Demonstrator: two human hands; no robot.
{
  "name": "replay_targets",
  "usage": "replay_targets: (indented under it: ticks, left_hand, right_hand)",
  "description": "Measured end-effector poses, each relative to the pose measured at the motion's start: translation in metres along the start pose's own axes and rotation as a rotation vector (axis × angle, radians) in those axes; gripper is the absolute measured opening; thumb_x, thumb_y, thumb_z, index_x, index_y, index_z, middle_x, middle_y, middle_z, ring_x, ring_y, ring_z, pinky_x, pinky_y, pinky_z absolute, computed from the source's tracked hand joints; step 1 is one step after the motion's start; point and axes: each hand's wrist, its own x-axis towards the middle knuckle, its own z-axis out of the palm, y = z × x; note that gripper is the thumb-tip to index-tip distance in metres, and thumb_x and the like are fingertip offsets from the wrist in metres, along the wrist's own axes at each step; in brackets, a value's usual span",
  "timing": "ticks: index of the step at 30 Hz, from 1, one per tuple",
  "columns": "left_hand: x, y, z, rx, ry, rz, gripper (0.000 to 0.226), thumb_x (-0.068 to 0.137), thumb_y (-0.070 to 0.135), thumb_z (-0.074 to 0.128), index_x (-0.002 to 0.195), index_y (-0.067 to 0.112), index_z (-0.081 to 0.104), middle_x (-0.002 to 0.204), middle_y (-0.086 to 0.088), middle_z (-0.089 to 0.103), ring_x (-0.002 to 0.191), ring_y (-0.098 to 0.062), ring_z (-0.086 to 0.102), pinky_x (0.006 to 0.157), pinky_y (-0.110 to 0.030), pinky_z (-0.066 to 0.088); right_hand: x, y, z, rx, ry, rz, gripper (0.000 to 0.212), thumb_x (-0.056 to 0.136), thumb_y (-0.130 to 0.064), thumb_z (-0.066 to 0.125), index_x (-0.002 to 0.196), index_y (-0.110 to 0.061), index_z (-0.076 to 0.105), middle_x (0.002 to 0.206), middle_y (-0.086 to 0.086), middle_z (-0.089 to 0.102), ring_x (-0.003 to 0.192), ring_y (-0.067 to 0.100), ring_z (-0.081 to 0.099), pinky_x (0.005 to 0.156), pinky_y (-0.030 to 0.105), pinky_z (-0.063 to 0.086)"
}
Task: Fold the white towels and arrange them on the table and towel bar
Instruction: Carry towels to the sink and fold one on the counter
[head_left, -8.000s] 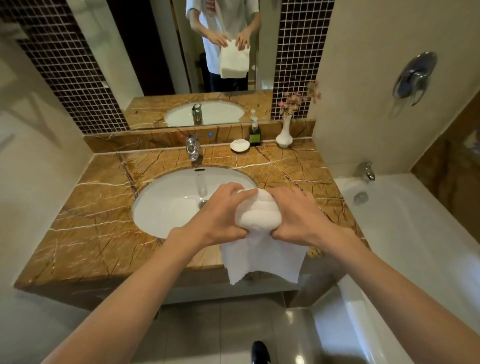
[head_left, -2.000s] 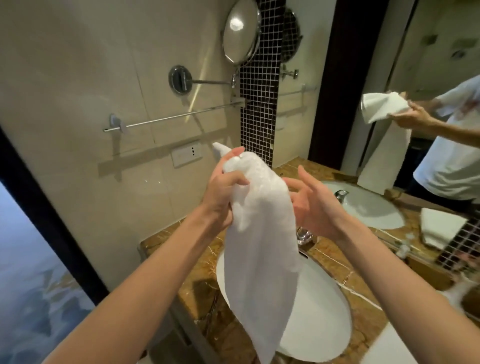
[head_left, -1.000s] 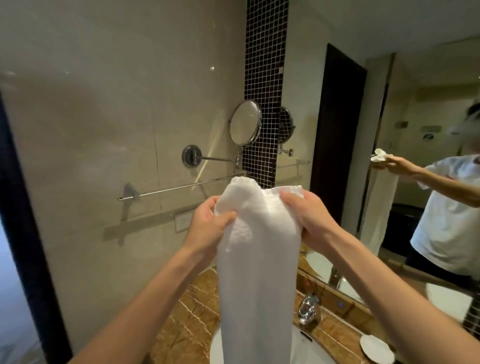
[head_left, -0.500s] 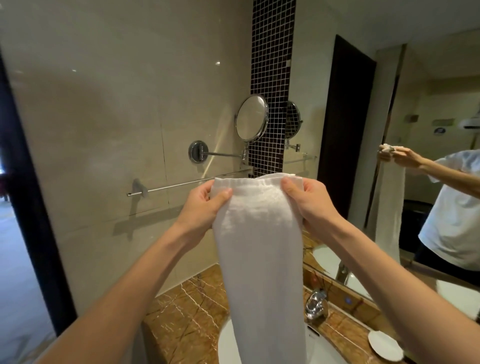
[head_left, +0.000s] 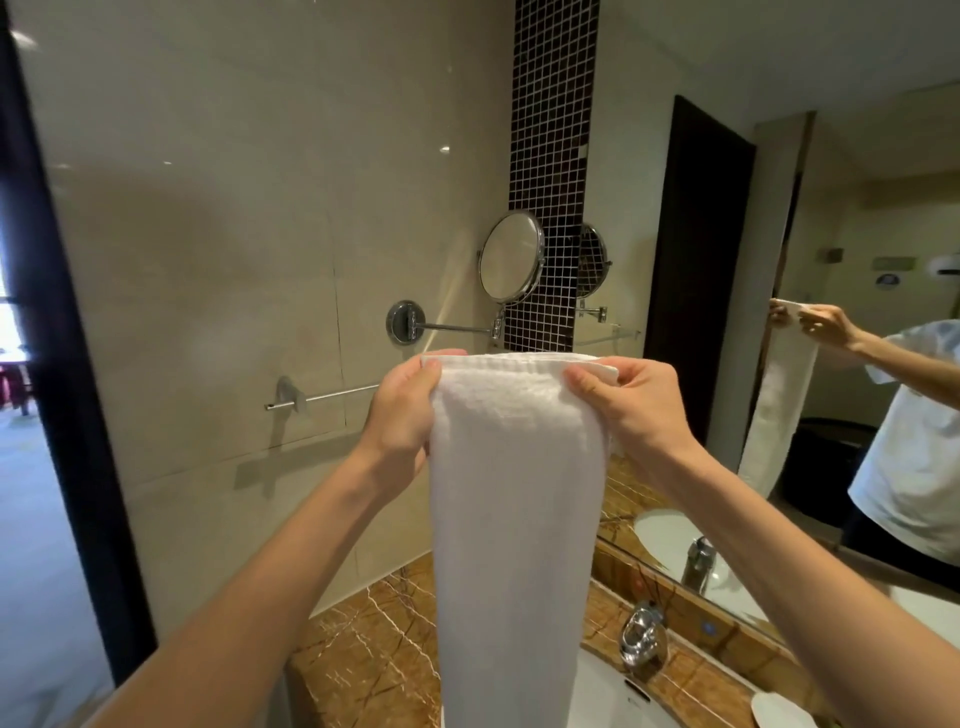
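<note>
A long white towel (head_left: 511, 519), folded into a narrow strip, hangs straight down in front of me. My left hand (head_left: 402, 410) pinches its top left corner and my right hand (head_left: 631, 402) pinches its top right corner, holding the top edge level. The chrome towel bar (head_left: 324, 397) is fixed to the beige wall behind; its left bracket and a short stretch show, and the rest is hidden behind my left hand and the towel. The towel's top edge sits about level with the bar.
A round swing-arm mirror (head_left: 511, 257) juts from the wall above the bar. Below are the brown marble counter (head_left: 363, 660), the white sink (head_left: 613, 699) with its chrome tap (head_left: 644, 631) and a soap dish (head_left: 782, 712). A large wall mirror (head_left: 857, 364) is at right, a dark door frame (head_left: 67, 364) at left.
The towel has been straightened from a bunched grip into a flat strip held by both top corners. Both hands have moved slightly forward toward the towel bar, spreading the top edge level.
</note>
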Motion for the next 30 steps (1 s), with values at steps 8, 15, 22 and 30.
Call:
replay_targets:
  ticks: [8, 15, 22, 30]
  left_hand:
    - [-0.005, 0.005, -0.012, 0.531, -0.115, 0.376, 0.025, 0.080, 0.038, 0.070, 0.091, 0.018, 0.059, 0.082, -0.004, 0.065, 0.069, -0.018, 0.064, 0.058, -0.037, 0.056]
    - [-0.004, 0.003, -0.014, 0.471, 0.073, 0.314, 0.031, 0.090, 0.026, 0.061, 0.064, 0.017, 0.049, 0.058, 0.005, 0.051, 0.052, -0.006, 0.044, 0.049, -0.022, 0.037]
    - [-0.003, 0.010, -0.001, 0.368, 0.105, 0.362, 0.024, 0.086, 0.024, 0.066, 0.072, 0.007, 0.059, 0.070, -0.018, 0.064, 0.062, -0.019, 0.057, 0.054, -0.035, 0.050]
    - [0.004, 0.011, 0.007, 0.345, 0.138, 0.359, 0.011, 0.089, 0.013, 0.064, 0.081, 0.018, 0.068, 0.075, -0.004, 0.069, 0.066, -0.013, 0.061, 0.062, -0.033, 0.052]
  right_hand:
    - [0.006, -0.008, 0.012, -0.040, 0.088, -0.069, 0.033, 0.075, -0.030, 0.077, 0.083, 0.001, 0.070, 0.077, 0.011, 0.072, 0.068, 0.027, 0.071, 0.057, 0.036, 0.060]
    - [0.004, -0.014, 0.013, -0.087, 0.061, -0.094, 0.034, 0.080, -0.035, 0.071, 0.077, -0.001, 0.071, 0.069, 0.006, 0.072, 0.061, 0.020, 0.070, 0.053, 0.030, 0.057]
    - [0.004, -0.006, 0.015, -0.115, 0.220, -0.165, 0.006, 0.082, -0.027, 0.073, 0.082, -0.021, 0.076, 0.078, -0.001, 0.074, 0.071, 0.019, 0.070, 0.060, 0.028, 0.059]
    - [0.011, -0.005, 0.012, -0.053, 0.313, -0.037, 0.025, 0.073, -0.032, 0.080, 0.090, -0.014, 0.073, 0.084, 0.002, 0.072, 0.077, 0.018, 0.071, 0.061, 0.025, 0.058]
